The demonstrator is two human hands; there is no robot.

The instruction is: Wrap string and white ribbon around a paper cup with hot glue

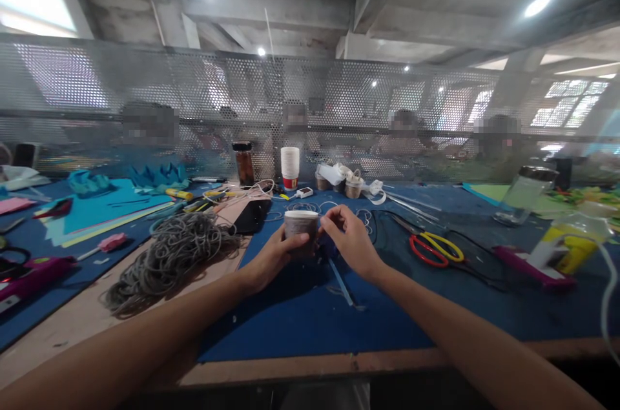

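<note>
Cup [300, 225] with a white rim and grey side sits upright in the left hand [272, 257], whose thumb and fingers close around it above a blue mat [276, 326]. The right hand [354, 240] is just beside the rim, thumb and index fingertip drawn together; whether it pinches any cord cannot be told. On the table [271, 367], a tangled grey cord bundle [169, 258] lies left, scissors [429, 242] right, and stacked paper cups [290, 166] stand behind.
</note>
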